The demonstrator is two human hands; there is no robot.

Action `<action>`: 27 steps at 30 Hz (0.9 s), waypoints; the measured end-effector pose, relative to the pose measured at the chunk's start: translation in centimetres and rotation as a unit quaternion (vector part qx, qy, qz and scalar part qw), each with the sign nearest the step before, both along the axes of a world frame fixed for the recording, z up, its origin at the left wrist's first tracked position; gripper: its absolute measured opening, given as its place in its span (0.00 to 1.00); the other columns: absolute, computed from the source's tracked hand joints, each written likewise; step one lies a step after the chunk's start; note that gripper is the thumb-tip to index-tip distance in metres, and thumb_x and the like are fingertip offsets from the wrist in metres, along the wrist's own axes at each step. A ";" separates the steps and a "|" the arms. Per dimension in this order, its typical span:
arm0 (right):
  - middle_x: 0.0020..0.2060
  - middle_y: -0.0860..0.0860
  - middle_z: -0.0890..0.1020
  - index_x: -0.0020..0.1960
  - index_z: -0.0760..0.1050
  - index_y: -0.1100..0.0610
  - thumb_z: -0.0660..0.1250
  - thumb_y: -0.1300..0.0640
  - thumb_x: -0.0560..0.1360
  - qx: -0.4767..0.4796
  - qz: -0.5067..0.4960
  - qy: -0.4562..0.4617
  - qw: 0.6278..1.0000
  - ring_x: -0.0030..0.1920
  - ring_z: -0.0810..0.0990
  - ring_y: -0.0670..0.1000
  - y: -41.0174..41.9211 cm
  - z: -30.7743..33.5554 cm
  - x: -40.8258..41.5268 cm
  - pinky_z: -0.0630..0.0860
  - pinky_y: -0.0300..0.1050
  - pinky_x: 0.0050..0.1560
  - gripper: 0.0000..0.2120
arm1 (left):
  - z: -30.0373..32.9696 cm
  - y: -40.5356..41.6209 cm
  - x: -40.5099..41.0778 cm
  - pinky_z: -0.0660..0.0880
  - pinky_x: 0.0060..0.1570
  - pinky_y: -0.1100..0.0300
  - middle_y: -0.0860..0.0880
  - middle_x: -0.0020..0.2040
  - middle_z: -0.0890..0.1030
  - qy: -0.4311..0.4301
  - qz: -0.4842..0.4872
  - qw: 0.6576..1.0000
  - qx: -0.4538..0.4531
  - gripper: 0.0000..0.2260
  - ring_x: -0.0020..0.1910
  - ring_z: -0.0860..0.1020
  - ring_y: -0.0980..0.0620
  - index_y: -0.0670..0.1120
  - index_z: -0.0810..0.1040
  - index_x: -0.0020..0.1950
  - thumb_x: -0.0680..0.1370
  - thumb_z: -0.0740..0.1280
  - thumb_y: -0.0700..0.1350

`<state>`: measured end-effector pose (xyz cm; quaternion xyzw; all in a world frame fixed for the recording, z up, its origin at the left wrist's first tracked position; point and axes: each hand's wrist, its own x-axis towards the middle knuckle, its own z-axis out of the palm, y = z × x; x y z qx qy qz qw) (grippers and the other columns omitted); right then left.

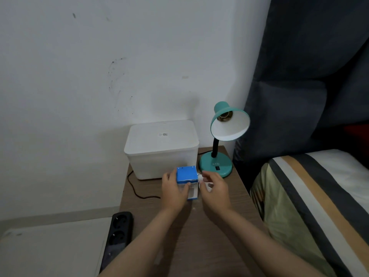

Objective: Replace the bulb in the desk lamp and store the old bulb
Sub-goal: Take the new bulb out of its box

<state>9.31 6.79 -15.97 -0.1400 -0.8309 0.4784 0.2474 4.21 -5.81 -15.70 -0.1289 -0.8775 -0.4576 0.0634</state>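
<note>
1. Head view: the left hand [174, 190] grips a small blue-and-white cardboard bulb box [186, 180], its thumb laid across the white front face and its fingers wrapped round the left side.
2. The box stands over the brown wood-grain tabletop [199, 232], just in front of a white lidded plastic storage bin [161, 148].
3. The right hand [214, 189] has its fingers curled round a white light bulb [205, 183], which is mostly hidden; only a pale part shows between the fingers, right beside the box's right edge.
4. Whether the bulb touches the box cannot be told.
5. A teal desk lamp [221, 140] with a black flexible neck stands on the far right corner of the tabletop, near the right hand.
6. The lamp's shade is tilted toward the camera, and its socket [225, 116] shows no bulb in it.
7. A thin black cord [135, 191] runs over the left part of the tabletop, beside the bin.
8. A black power strip [117, 234] lies low at the left, beside the tabletop's edge.
9. A bed with a striped cover [319, 196] is at the right.
</note>
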 end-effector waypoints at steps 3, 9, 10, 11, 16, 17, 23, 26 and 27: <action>0.52 0.49 0.77 0.61 0.74 0.58 0.66 0.62 0.74 -0.007 0.023 -0.032 0.999 0.47 0.77 0.41 -0.4 0.2 -0.5 0.74 0.33 0.47 0.15 | -0.1 0.1 0.0 0.67 0.47 0.63 0.44 0.54 0.73 -0.014 0.039 0.999 0.010 0.22 0.51 0.72 0.52 0.41 0.72 0.59 0.70 0.73 0.47; 0.51 0.51 0.76 0.57 0.76 0.58 0.65 0.66 0.74 -0.043 0.047 -0.058 0.996 0.46 0.78 0.44 -0.7 0.4 -1.0 0.78 0.42 0.51 0.13 | -0.4 -0.5 0.4 0.67 0.46 0.66 0.45 0.53 0.76 0.000 0.039 0.998 0.039 0.18 0.50 0.72 0.54 0.42 0.75 0.58 0.71 0.73 0.44; 0.52 0.51 0.77 0.57 0.76 0.56 0.65 0.66 0.73 -0.051 0.052 -0.055 0.996 0.46 0.78 0.44 -0.8 0.4 -1.0 0.78 0.40 0.49 0.13 | -0.4 -0.7 0.5 0.66 0.45 0.70 0.45 0.53 0.76 0.004 0.041 0.998 0.044 0.18 0.50 0.72 0.55 0.43 0.75 0.58 0.71 0.73 0.44; 0.52 0.51 0.78 0.57 0.76 0.55 0.64 0.66 0.73 -0.059 0.057 -0.052 0.995 0.46 0.79 0.44 -0.8 0.4 -0.9 0.78 0.39 0.48 0.14 | -0.4 -1.0 0.7 0.66 0.43 0.74 0.46 0.53 0.76 0.010 0.040 0.998 0.047 0.18 0.49 0.71 0.57 0.43 0.75 0.59 0.71 0.73 0.43; 0.54 0.45 0.78 0.61 0.73 0.49 0.64 0.66 0.74 -0.098 0.083 -0.037 0.991 0.45 0.80 0.47 -1.7 0.6 -0.1 0.80 0.42 0.44 0.20 | -0.7 -2.3 1.2 0.68 0.41 0.75 0.49 0.53 0.75 0.020 0.022 0.997 0.067 0.19 0.49 0.74 0.57 0.48 0.74 0.60 0.71 0.72 0.43; 0.53 0.44 0.78 0.62 0.72 0.48 0.64 0.67 0.74 -0.114 0.088 -0.036 0.989 0.43 0.81 0.49 -2.0 0.7 0.1 0.81 0.44 0.43 0.21 | -0.8 -2.5 1.2 0.68 0.42 0.74 0.49 0.53 0.75 0.018 0.021 0.997 0.069 0.19 0.50 0.74 0.57 0.48 0.74 0.61 0.71 0.72 0.43; 0.54 0.47 0.78 0.70 0.64 0.44 0.61 0.68 0.74 -0.065 0.129 -0.074 0.987 0.50 0.80 0.47 -0.9 1.6 -0.8 0.81 0.47 0.48 0.29 | -0.9 -3.4 1.3 0.72 0.42 0.72 0.50 0.56 0.72 -0.024 0.000 0.997 0.071 0.26 0.51 0.75 0.56 0.50 0.70 0.67 0.71 0.73 0.46; 0.59 0.47 0.77 0.72 0.59 0.43 0.63 0.66 0.74 -0.024 0.154 -0.107 0.982 0.55 0.78 0.48 -0.5 1.6 -1.7 0.78 0.49 0.56 0.33 | -0.6 -3.7 0.8 0.72 0.41 0.72 0.49 0.57 0.71 -0.061 -0.020 0.996 0.059 0.27 0.50 0.74 0.56 0.50 0.68 0.68 0.71 0.73 0.45; 0.61 0.47 0.77 0.73 0.59 0.44 0.63 0.67 0.74 -0.020 0.159 -0.115 0.980 0.57 0.77 0.48 -0.5 1.6 -2.0 0.77 0.45 0.57 0.33 | -0.4 -3.7 0.6 0.74 0.44 0.70 0.48 0.58 0.70 -0.070 -0.029 0.996 0.053 0.28 0.50 0.74 0.56 0.50 0.67 0.69 0.71 0.73 0.45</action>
